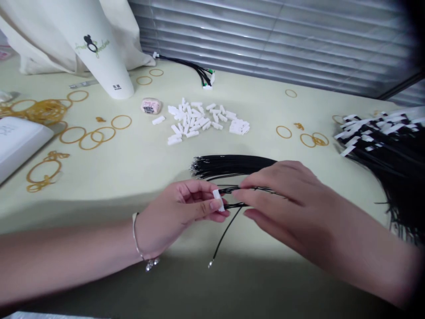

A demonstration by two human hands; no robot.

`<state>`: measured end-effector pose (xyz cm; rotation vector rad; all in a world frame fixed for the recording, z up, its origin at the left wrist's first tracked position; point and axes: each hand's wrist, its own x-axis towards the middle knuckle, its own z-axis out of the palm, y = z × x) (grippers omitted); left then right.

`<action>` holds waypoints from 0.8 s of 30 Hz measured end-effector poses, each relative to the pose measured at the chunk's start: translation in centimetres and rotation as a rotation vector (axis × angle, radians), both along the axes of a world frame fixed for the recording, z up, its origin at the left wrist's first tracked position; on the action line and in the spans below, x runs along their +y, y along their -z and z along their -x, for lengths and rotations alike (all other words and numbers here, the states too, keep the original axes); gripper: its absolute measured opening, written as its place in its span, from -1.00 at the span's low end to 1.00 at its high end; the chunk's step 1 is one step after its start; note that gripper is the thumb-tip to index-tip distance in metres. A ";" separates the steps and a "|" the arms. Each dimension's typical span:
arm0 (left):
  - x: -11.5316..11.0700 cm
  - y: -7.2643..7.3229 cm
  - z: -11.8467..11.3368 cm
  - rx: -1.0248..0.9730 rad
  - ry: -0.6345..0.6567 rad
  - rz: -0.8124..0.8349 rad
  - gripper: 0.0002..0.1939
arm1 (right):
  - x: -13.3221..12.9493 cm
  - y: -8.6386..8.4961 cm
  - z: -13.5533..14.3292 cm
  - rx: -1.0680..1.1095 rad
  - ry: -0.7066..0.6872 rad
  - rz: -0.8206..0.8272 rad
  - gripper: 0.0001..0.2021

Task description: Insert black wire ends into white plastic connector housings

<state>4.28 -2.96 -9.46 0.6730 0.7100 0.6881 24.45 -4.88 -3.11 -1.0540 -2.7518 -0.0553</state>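
Between the thumb and fingers of my left hand (186,204) is a white plastic connector housing (218,200). Several black wires (234,205) run out of its right side. My right hand (288,208) has its fingers closed around these wires, just right of the housing; its fingertips partly hide them. One loose black wire (227,229) hangs down toward me, with a small metal terminal (210,263) at its end. Behind my hands lies a thick bundle of black wires (232,164), metal terminals at its left end, its right part hidden by my right hand.
Loose white connector housings (192,117) lie mid-table beside a small pink-and-black object (151,106). Finished-looking wire bunches (375,133) pile at right. Rubber bands (73,134) are scattered about. A white tumbler (109,57), a white box (20,141) and a wired harness (189,66) stand or lie farther back.
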 end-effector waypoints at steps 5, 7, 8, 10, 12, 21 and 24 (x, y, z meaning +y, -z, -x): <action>0.1 0.1 -0.2 -0.025 -0.024 0.029 -0.87 | 0.1 1.6 1.4 0.070 -0.089 -0.005 -0.84; 0.1 0.1 -0.2 -0.030 -0.031 0.035 -0.87 | 0.2 2.0 1.5 0.090 -0.126 0.006 -0.85; 0.1 0.1 -0.2 -0.032 -0.031 0.036 -0.87 | 0.3 2.1 1.4 0.091 -0.159 0.010 -0.84; 0.0 0.0 -0.1 -0.036 -0.028 0.035 -0.88 | 0.4 1.7 1.1 0.130 -0.222 0.044 -0.84; -0.1 0.0 -0.1 -0.032 -0.009 0.017 -0.89 | 0.4 1.0 0.7 0.195 -0.167 0.118 -0.85; -0.1 0.0 -0.1 0.015 0.017 -0.037 -0.90 | 0.1 0.0 0.0 0.123 0.214 0.274 -0.85; -0.1 0.0 -0.1 0.021 0.016 -0.033 -0.89 | 0.2 0.0 0.0 0.130 0.230 0.306 -0.86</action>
